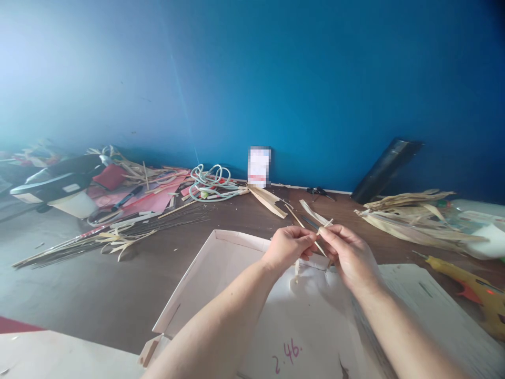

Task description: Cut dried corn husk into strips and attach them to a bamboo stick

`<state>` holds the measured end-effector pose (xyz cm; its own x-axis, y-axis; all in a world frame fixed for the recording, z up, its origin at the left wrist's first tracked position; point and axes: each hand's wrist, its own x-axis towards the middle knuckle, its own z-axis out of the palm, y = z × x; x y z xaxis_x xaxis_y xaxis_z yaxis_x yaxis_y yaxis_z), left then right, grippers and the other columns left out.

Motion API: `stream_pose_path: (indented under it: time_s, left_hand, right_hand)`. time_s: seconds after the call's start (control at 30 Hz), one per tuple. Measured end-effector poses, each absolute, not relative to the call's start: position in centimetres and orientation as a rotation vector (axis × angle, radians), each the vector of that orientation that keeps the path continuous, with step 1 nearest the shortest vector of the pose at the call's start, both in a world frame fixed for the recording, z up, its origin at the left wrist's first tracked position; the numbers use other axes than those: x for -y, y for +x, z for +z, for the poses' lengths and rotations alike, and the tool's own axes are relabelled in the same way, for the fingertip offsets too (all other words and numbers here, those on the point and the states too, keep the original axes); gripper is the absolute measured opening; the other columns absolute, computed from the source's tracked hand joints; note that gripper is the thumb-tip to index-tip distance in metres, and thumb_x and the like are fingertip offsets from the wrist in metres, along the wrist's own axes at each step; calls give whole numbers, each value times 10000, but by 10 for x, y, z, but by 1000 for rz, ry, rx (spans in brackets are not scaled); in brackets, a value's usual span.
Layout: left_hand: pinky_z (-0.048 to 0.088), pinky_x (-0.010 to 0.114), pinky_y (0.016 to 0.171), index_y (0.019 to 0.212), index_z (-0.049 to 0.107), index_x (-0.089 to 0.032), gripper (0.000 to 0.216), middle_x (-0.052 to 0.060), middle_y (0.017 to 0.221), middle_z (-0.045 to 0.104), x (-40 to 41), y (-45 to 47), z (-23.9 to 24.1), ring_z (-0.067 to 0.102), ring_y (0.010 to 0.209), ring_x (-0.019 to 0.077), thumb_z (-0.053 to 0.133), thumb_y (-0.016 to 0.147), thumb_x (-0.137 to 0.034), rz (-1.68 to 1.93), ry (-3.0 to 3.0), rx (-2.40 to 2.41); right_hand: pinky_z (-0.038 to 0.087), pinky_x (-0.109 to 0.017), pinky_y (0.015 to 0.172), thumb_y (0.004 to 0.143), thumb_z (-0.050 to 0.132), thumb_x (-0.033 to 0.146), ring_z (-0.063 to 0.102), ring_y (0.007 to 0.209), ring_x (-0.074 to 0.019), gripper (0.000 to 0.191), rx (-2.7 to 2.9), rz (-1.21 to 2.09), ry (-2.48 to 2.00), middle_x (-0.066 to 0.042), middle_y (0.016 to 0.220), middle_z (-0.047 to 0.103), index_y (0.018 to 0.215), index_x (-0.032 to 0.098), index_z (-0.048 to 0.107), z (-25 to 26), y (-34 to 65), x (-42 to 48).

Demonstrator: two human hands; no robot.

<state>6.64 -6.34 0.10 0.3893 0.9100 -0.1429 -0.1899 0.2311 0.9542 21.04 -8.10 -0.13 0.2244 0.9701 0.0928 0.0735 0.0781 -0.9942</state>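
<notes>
My left hand (292, 245) and my right hand (349, 252) meet above the open white cardboard box (256, 305). Between their fingertips is a short, thin pale strip (326, 227), like a piece of dried husk. My right thumb and forefinger pinch it. The left fingers are closed at its lower end, but I cannot make out their exact grip. Just beyond the hands, a thin stick (295, 216) and a broader curled husk piece (313, 213) lie on the brown table. Beneath them, a small pale piece (297, 267) stands in the box.
Right of the box are papers (418, 287), a yellow glue gun (460, 271), dried husks (410, 210) and a clear bottle (481, 213). A black roll (384, 171) leans on the blue wall. At left lie a coiled cable (211, 181), thin wires (79, 247) and red paper (168, 192).
</notes>
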Motion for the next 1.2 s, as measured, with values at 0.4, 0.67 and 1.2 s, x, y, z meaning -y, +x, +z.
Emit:
stream_pose_path:
  time_s: [0.4, 0.67, 1.2]
  left_hand:
    - [423, 176, 470, 783, 626, -124, 238, 17, 643, 600, 62, 69, -1, 483, 497, 53, 628, 743, -359, 934, 1122, -917]
    - [417, 190, 470, 785, 635, -140, 249, 9, 644, 592, 64, 70, -2, 476, 511, 66, 614, 743, -385, 939, 1198, -935]
    - [395, 201, 538, 737, 610, -123, 292, 0, 630, 555, 66, 69, 1, 467, 540, 64, 654, 696, -408, 1008, 1141, -838]
  right_hand:
    - [291, -238, 472, 719, 700, 378, 360, 483, -87, 203, 1023, 1085, -1203, 65, 501, 398, 701, 202, 600, -4, 208, 79]
    - [292, -252, 451, 667, 721, 440, 378, 449, -95, 262, 1051, 1022, -1222, 63, 467, 418, 683, 209, 599, 0, 206, 80]
    - [337, -257, 457, 679, 691, 493, 413, 464, -107, 293, 1123, 968, -1232, 51, 493, 444, 727, 216, 610, 2, 205, 82]
